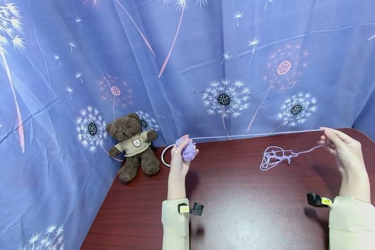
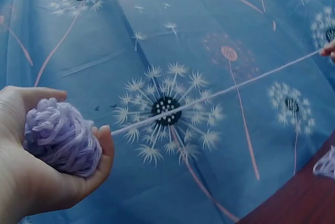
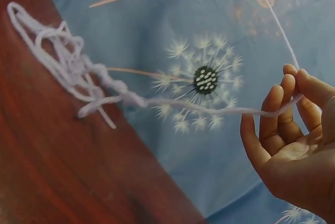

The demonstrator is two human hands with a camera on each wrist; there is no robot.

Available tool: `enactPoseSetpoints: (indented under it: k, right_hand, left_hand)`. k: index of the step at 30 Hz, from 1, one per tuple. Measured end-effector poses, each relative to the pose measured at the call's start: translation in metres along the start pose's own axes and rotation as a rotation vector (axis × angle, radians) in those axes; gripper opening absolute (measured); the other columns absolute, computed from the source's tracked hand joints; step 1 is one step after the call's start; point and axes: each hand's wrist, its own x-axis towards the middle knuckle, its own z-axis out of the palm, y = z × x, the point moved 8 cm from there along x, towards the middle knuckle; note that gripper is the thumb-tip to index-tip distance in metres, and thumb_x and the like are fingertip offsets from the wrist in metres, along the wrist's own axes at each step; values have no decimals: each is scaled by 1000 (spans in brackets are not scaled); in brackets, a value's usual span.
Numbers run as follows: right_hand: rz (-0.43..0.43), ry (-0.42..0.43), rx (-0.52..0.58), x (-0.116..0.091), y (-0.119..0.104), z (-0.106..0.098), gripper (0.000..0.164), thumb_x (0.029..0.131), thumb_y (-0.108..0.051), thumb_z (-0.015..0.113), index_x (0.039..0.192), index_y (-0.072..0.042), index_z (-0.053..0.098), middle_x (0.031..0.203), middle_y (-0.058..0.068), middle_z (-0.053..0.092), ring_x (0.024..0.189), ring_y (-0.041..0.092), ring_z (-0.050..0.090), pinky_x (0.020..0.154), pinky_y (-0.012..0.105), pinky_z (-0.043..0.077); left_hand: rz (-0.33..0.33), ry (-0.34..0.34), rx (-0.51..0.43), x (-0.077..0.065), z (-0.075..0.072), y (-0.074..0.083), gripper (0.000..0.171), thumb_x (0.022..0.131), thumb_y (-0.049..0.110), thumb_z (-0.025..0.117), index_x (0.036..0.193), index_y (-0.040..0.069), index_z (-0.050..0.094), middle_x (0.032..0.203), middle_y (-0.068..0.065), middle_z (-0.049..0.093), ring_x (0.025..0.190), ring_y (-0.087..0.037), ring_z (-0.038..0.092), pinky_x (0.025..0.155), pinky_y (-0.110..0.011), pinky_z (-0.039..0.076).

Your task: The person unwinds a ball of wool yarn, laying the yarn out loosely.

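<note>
My left hand (image 1: pixel 178 156) grips a lilac ball of yarn (image 2: pixel 63 137), its fingers and thumb curled round it. From the ball a strand of yarn (image 1: pixel 253 135) runs taut across to my right hand (image 1: pixel 343 147). In the right wrist view, the thumb and index fingertip pinch that strand (image 3: pixel 280 25), and its slack side crosses the other fingers. This slack leads down to a loose tangle of lilac yarn (image 1: pixel 276 158) on the table, with loops and twisted parts.
A brown teddy bear (image 1: pixel 132 147) in a beige shirt sits at the table's left back edge. Near the left hand a white cord loop (image 1: pixel 163 156) curves out. Behind the dark red wooden table (image 1: pixel 237 208) hangs a blue curtain (image 1: pixel 187 86) with dandelion prints.
</note>
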Motion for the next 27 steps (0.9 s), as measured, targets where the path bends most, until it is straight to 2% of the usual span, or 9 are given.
enactPoseSetpoints:
  k: [8, 12, 16, 19, 22, 25, 27]
  right_hand:
    - [38, 13, -62, 2, 17, -17, 26, 97, 1, 53, 97, -8, 77, 76, 1, 75, 68, 8, 71, 67, 17, 58]
    - [62, 14, -129, 2, 25, -21, 26, 96, 0, 54, 98, -13, 77, 80, -4, 75, 73, 4, 71, 68, 14, 57]
    - [72, 7, -269, 4, 31, -12, 25, 97, -5, 56, 98, -21, 75, 83, -13, 74, 76, -2, 69, 69, 9, 54]
    - [63, -19, -393, 8, 34, 7, 23, 96, -8, 58, 101, -25, 73, 86, -19, 73, 79, -7, 67, 70, 6, 52]
    - [48, -60, -655, 10, 41, 38, 18, 97, -19, 60, 111, -25, 69, 87, -30, 68, 83, -14, 62, 78, 4, 47]
    - [41, -131, -944, 8, 53, 79, 30, 97, -32, 59, 124, -18, 64, 91, -39, 60, 89, -18, 55, 92, 17, 45]
    - [32, -198, -1055, 3, 66, 109, 41, 97, -37, 58, 130, -12, 60, 97, -33, 63, 91, -17, 52, 94, 27, 44]
  left_hand:
    - [20, -84, 144, -2, 11, -4, 16, 88, 1, 57, 99, 11, 59, 84, -1, 62, 65, -10, 62, 58, -23, 57]
    - [19, -147, 139, -4, 19, -7, 16, 89, 0, 54, 98, 12, 59, 92, -1, 64, 67, -10, 62, 60, -22, 56]
    - [20, -194, 123, -7, 25, -8, 16, 90, 0, 52, 99, 12, 58, 96, 1, 67, 68, -11, 63, 60, -21, 56]
    - [18, -228, 120, -9, 30, -9, 16, 91, 1, 51, 100, 12, 58, 96, 1, 68, 68, -12, 64, 60, -22, 56]
    - [15, -261, 114, -12, 36, -11, 16, 92, 1, 51, 101, 11, 58, 98, -1, 68, 68, -13, 65, 61, -23, 56]
    - [12, -294, 107, -15, 43, -12, 17, 93, 1, 50, 102, 12, 59, 99, -2, 68, 68, -13, 65, 61, -23, 56]
    - [13, -318, 101, -17, 49, -14, 18, 93, 1, 49, 102, 12, 59, 99, -2, 67, 68, -13, 65, 61, -23, 56]
